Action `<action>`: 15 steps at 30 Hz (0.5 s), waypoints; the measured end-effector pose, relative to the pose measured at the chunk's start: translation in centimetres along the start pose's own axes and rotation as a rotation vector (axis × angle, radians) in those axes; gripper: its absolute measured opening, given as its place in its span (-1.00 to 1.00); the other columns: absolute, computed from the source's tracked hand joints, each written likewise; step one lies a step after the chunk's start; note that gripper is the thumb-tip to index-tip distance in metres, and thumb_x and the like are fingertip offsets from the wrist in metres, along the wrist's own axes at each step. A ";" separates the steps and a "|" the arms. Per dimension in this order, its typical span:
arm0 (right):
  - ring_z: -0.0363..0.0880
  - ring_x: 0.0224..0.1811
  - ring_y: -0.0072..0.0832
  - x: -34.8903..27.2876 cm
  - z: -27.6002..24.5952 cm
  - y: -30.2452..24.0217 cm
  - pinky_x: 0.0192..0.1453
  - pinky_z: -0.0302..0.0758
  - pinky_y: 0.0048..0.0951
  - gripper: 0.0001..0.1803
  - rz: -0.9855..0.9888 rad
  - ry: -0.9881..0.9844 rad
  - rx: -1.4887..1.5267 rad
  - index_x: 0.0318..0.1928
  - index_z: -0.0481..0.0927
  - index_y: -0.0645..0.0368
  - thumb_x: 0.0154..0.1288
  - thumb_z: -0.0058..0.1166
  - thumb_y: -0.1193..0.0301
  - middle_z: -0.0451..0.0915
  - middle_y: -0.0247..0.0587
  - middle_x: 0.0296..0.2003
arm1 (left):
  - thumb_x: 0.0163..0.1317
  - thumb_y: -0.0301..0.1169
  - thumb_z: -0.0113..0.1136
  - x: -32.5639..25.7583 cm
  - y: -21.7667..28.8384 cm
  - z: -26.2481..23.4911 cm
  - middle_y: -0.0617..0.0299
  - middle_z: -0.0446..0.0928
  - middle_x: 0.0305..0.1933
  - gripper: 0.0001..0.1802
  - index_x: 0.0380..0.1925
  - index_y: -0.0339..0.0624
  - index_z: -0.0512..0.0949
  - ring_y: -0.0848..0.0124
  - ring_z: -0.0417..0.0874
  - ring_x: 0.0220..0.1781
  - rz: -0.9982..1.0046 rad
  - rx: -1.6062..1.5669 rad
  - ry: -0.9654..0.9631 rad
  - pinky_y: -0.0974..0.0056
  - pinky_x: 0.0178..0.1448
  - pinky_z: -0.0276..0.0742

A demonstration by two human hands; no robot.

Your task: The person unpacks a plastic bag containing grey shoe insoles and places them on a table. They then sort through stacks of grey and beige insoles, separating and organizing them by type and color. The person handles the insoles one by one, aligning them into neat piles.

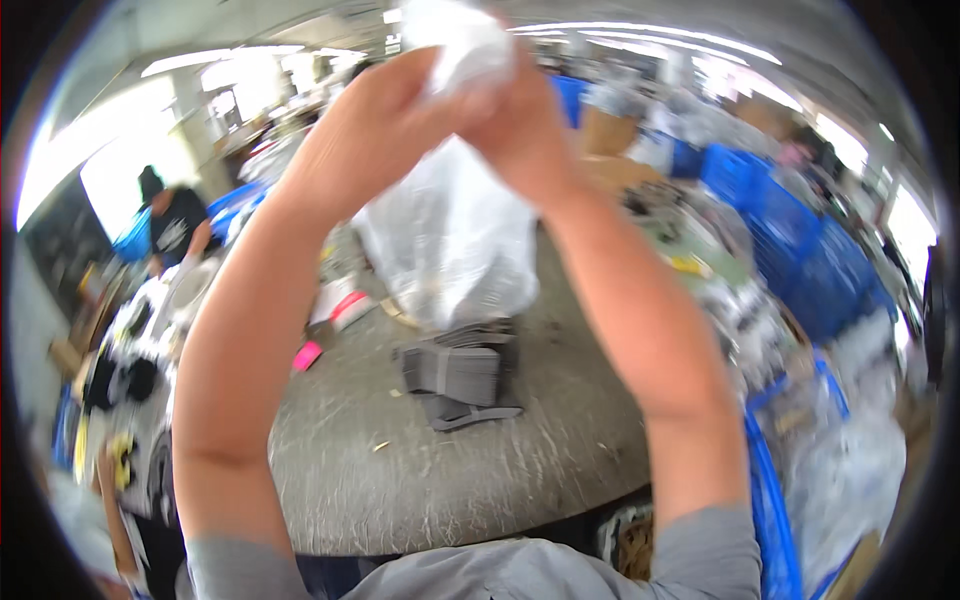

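Observation:
Both my arms are raised high in front of me, gripping a large translucent plastic bag (455, 235). My left hand (400, 105) is closed on its bunched top from one side, and my right hand (515, 125) is closed on it from the other. Motion blurs the fingers, and white bunched plastic sticks up above them. The bag hangs down from the hands toward the table, its contents too blurred to make out. Beneath its lower end, a banded bundle of flat grey pieces (455, 372) rests on the worn table (560, 440).
On the table's left lie a pink scrap (307, 355) and a red-and-white piece (348, 307). Blue crates (800, 240) line the right side. A blue-framed bin (770, 500) with plastic stands near my right elbow. A person in black (175, 225) works at the far left.

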State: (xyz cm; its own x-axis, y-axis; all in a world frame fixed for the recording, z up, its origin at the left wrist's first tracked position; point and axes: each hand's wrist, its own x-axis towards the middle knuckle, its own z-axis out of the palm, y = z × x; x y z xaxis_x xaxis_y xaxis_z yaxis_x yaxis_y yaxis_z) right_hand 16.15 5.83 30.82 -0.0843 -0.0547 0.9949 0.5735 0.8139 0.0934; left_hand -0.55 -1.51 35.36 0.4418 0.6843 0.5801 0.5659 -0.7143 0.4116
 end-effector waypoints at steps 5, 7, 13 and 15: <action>0.63 -0.06 -0.33 -1.7 -4.6 -5.1 0.00 0.59 -0.25 -0.47 0.683 0.364 1.246 0.22 0.35 0.20 0.35 0.16 0.26 0.58 -0.18 0.00 | -0.17 -0.23 0.61 -3.9 -4.2 9.7 -0.19 0.29 0.35 0.19 0.40 -0.37 0.06 0.00 0.46 0.27 0.506 0.572 0.683 -0.03 0.29 0.40; 0.56 0.10 -0.39 -3.6 -7.1 -10.5 0.12 0.58 -0.31 -0.43 1.002 0.435 1.482 0.30 0.28 0.16 0.42 0.09 0.18 0.48 -0.20 0.15 | -0.08 -0.22 0.55 -4.8 -9.8 12.2 -0.19 0.25 0.37 0.13 0.40 -0.34 0.04 -0.04 0.44 0.28 0.258 0.792 0.621 -0.08 0.30 0.39; 0.30 0.36 -0.40 -21.8 -13.6 -12.7 0.43 0.27 -0.25 -0.32 1.087 0.184 0.695 0.41 0.17 0.17 0.39 0.14 0.28 0.33 -0.15 0.32 | 0.04 -0.25 0.44 -7.6 -8.3 22.9 -0.13 0.32 0.32 -0.14 0.30 -0.29 0.22 -0.02 0.47 0.25 0.193 0.244 -0.001 -0.01 0.27 0.41; 0.35 0.31 -0.42 -25.7 -17.6 -14.1 0.37 0.34 -0.30 -0.35 1.205 0.166 0.654 0.38 0.23 0.18 0.37 0.16 0.37 0.38 -0.15 0.28 | 0.09 -0.26 0.40 -11.1 -5.8 28.2 -0.10 0.34 0.30 -0.22 0.26 -0.27 0.28 -0.01 0.48 0.24 0.227 -0.002 -0.340 0.01 0.26 0.42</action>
State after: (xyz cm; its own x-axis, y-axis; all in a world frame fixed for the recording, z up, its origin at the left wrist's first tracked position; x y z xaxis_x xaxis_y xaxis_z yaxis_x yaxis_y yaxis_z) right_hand 24.57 -14.41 4.62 0.3097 0.8404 0.4448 -0.2648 0.5255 -0.8085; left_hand 10.87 -0.79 6.75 0.7605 0.5185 0.3909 0.4265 -0.8528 0.3015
